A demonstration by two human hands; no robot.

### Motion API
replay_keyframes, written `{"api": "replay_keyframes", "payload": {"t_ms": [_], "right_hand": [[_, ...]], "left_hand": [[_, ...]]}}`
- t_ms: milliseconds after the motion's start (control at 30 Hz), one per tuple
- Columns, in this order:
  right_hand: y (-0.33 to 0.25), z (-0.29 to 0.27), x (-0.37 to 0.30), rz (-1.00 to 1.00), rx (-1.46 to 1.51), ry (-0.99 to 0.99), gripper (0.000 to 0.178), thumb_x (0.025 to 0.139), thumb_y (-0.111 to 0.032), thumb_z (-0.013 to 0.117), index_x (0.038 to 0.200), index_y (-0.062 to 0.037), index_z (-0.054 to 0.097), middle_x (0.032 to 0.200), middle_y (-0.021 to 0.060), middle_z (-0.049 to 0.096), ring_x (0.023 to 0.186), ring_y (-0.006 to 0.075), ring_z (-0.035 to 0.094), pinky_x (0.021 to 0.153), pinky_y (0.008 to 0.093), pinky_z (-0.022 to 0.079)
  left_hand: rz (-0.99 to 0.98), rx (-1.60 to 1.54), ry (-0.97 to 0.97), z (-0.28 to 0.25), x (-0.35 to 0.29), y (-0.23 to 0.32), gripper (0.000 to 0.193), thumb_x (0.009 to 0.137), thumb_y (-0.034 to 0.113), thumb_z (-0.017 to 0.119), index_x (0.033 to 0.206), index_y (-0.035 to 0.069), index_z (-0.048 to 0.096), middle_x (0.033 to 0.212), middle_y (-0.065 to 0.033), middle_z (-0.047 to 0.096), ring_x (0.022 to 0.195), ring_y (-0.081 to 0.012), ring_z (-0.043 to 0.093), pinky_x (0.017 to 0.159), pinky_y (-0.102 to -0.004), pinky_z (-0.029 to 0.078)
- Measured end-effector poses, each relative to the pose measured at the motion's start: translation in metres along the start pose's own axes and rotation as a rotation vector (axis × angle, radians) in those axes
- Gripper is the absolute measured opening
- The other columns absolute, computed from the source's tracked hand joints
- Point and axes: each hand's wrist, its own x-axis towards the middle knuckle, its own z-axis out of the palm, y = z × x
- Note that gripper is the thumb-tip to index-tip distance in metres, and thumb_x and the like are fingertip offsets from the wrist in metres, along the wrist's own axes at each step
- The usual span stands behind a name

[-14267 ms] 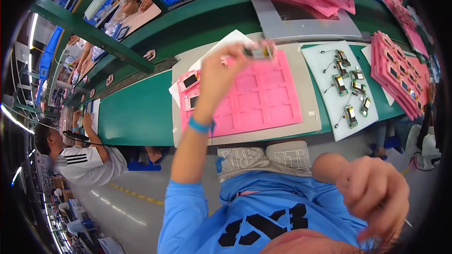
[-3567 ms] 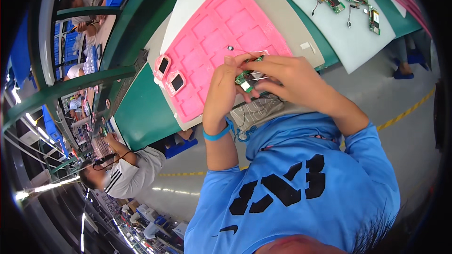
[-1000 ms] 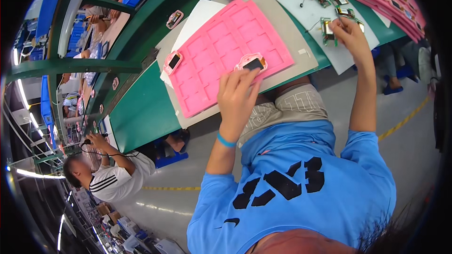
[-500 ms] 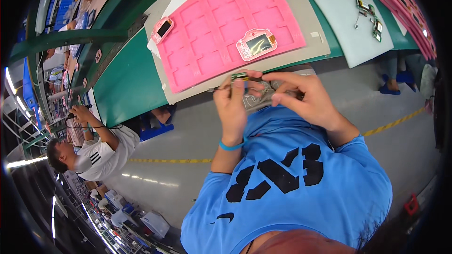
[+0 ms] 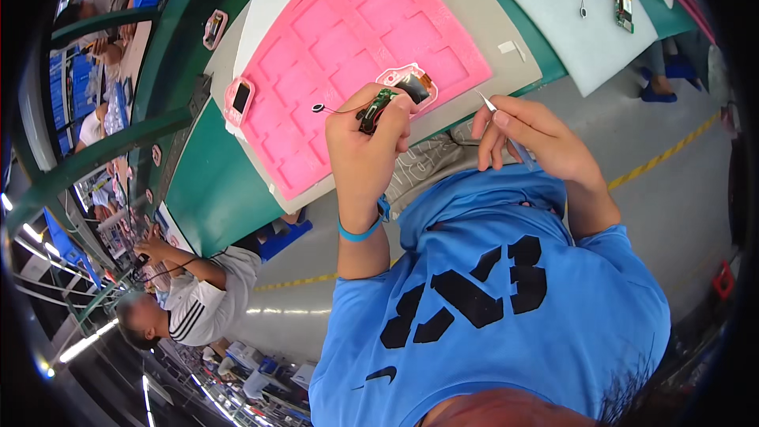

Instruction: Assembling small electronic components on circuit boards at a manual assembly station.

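My left hand (image 5: 353, 146) is closed around a small green circuit board (image 5: 376, 111), above the near edge of the pink tray (image 5: 286, 59). From the board a thin wire runs left to a small round black part (image 5: 318, 108), which hangs over the tray. Just beyond my left fingers lies a pink-rimmed clear housing with a dark screen (image 5: 413, 87), partly covered by that hand. My right hand (image 5: 553, 146) grips a pair of tweezers (image 5: 518, 150) between thumb and fingers. Their pointed tip is raised toward the tray, apart from the board.
A second pink housing (image 5: 238, 103) rests at the tray's left edge, and another (image 5: 213, 29) lies farther back. Several circuit boards (image 5: 624, 9) with wires sit on a white foam sheet (image 5: 553, 16) at right. A co-worker (image 5: 209, 300) sits at left beside the green bench (image 5: 217, 182).
My hands have moved apart. The left has gone up and left with the board, turning over so its back shows; the right has drawn away, and its tweezers now show clearly. The view has shifted.
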Motion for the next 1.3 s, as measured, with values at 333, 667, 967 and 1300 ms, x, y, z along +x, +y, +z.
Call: {"api": "replay_keyframes", "payload": {"t_ms": [333, 667, 967, 1300], "right_hand": [[-0.013, 0.010, 0.024, 0.116, 0.093, -0.055, 0.032, 0.117, -0.020, 0.040, 0.110, 0.0002, 0.064, 0.076, 0.0111, 0.074, 0.055, 0.0146, 0.057, 0.055, 0.0249, 0.047], [-0.018, 0.028, 0.042, 0.245, 0.192, -0.082, 0.031, 0.119, -0.024, 0.040, 0.104, -0.0031, 0.058, 0.068, 0.0124, 0.073, 0.042, 0.0131, 0.048, 0.045, 0.0227, 0.039], [-0.017, 0.037, 0.042, 0.272, 0.268, -0.049, 0.033, 0.120, -0.026, 0.040, 0.101, -0.0042, 0.055, 0.065, 0.0120, 0.072, 0.039, 0.0117, 0.046, 0.041, 0.0216, 0.035], [-0.012, 0.042, 0.044, 0.241, 0.265, -0.022, 0.034, 0.119, -0.026, 0.040, 0.098, -0.0048, 0.055, 0.063, 0.0115, 0.070, 0.038, 0.0111, 0.046, 0.040, 0.0215, 0.035]], "left_hand": [[0.210, 0.571, 0.234, 0.023, 0.028, -0.011, 0.015, 0.092, 0.013, 0.080, 0.098, 0.000, 0.073, 0.073, -0.0009, 0.072, 0.059, -0.0082, 0.057, 0.057, -0.0198, 0.044], [0.153, 0.214, 0.161, 0.009, 0.026, -0.029, 0.020, 0.093, 0.004, 0.078, 0.112, 0.002, 0.071, 0.086, -0.0033, 0.077, 0.070, -0.0078, 0.061, 0.062, -0.0214, 0.049], [0.194, 0.189, 0.155, 0.007, 0.023, -0.037, 0.021, 0.095, 0.000, 0.075, 0.116, 0.001, 0.069, 0.096, -0.0077, 0.078, 0.077, -0.0103, 0.066, 0.066, -0.0225, 0.053], [0.229, 0.150, 0.147, 0.007, 0.020, -0.040, 0.022, 0.096, -0.001, 0.073, 0.117, 0.001, 0.068, 0.099, -0.0082, 0.079, 0.080, -0.0116, 0.068, 0.070, -0.0242, 0.056]]}}
